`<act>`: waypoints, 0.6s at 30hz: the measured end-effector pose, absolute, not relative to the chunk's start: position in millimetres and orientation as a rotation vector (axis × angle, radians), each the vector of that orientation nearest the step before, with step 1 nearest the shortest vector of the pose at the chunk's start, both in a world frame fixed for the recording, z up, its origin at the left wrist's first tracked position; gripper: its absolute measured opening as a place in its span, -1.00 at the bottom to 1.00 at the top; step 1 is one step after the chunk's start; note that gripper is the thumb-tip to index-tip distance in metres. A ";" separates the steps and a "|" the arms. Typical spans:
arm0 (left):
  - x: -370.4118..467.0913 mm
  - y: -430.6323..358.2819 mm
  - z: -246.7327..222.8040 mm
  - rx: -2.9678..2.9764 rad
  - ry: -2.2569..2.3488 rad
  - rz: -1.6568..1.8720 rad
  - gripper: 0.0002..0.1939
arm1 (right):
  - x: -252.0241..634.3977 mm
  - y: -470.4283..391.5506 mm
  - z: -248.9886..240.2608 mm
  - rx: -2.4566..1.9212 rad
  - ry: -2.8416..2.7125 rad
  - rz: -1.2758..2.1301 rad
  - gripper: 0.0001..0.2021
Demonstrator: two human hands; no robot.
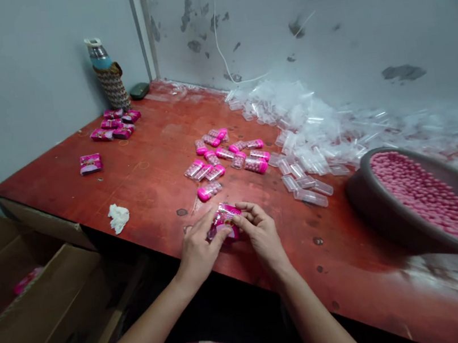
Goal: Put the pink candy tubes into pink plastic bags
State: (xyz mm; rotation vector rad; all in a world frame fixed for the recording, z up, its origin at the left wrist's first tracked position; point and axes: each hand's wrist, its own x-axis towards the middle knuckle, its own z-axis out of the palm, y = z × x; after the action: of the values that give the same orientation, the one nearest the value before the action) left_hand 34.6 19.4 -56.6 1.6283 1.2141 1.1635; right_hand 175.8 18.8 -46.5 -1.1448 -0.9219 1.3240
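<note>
Near the table's front edge, my left hand (199, 243) and my right hand (260, 230) are both closed on a small pink printed packet (227, 215). The left thumb lies across its lower part, and the right thumb and fingers pinch its right side. What the packet contains cannot be made out. Just beyond my hands lies a clear tube with a pink cap (209, 191), full of pink beads. Several more capped tubes (225, 153) lie in a loose group behind it.
Clear empty tubes (307, 148) are heaped along the wall. A dark basin (361, 189) of pink beads (431, 198) stands at right. Pink packets (112, 123) and a bottle in a knitted cover (112, 86) stand back left, crumpled tissue (119, 218) nearer. Cardboard boxes (37, 303) sit below left.
</note>
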 end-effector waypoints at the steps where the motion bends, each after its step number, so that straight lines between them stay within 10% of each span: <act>1: 33.8 20.4 -52.3 1.439 1.165 1.111 -0.55 | 177.8 20.5 -44.1 -1.139 -0.935 1.340 -0.74; 8: 26.3 26.0 -49.6 0.820 0.930 0.793 -0.73 | 191.0 39.4 -30.0 -1.213 -1.435 1.378 -0.75; 18: -1.0 16.9 -48.0 0.518 1.070 1.044 -0.81 | 169.2 122.6 -32.9 -1.328 -2.609 0.149 -0.72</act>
State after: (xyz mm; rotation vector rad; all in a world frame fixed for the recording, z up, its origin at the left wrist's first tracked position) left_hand -1.0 16.9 -48.0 0.5184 1.0702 1.0439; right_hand 169.2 122.6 -32.9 -1.3275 -2.6086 0.1492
